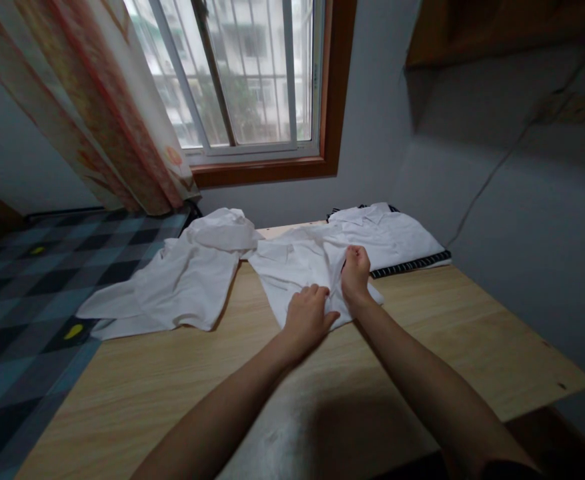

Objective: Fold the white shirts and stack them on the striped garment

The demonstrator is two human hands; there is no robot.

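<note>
A white garment [283, 265], perhaps a shirt, lies creased on the wooden table [397, 347]. My left hand [309, 312] rests on it palm down, its fingers laid over the cloth and the thumb out to the side. Just to the right, my right hand [356, 275] is closed, with the cloth bunched up at its fingers. Part of the fabric is hidden behind both hands.
Left of it, another white garment [187, 283] spreads over the table edge onto a checked bedspread [17, 300]. Folded white clothes [392, 240] with a black striped piece [412, 264] lie at the back right. A window [252, 80] and a curtain [107, 100] stand behind.
</note>
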